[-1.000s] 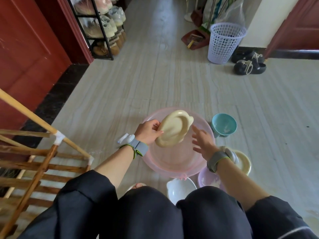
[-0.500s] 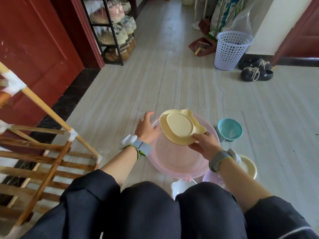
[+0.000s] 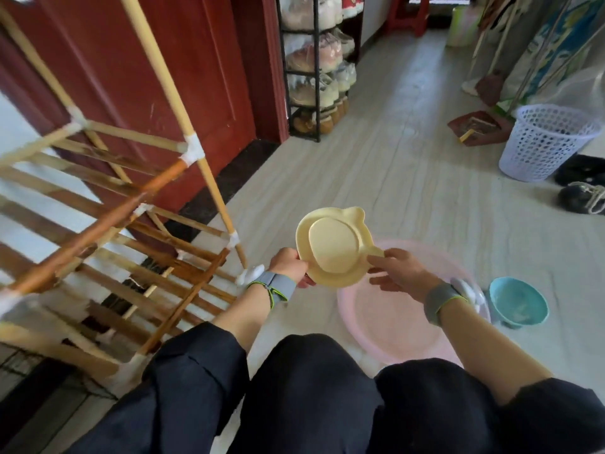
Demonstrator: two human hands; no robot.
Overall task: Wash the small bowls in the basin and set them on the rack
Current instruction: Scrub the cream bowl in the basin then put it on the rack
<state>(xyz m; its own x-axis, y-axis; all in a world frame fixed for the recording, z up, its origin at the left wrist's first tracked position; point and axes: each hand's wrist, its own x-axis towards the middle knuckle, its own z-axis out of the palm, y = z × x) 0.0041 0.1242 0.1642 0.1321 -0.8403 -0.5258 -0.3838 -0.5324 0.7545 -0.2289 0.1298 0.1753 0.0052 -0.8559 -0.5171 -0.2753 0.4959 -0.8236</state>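
Pale yellow eared bowl [image 3: 334, 249], underside up

Home hallway/entry area: black metal shoe rack [image 3: 317, 93] w/ sneakers, dark red wooden door [image 3: 163, 77], white perforated plastic bin [image 3: 543, 145], red dustpan [image 3: 474, 126], black lace-up shoes [image 3: 582, 198] on pale streaked tile floor [image 3: 409, 191], light wooden slatted rack [image 3: 193, 150].
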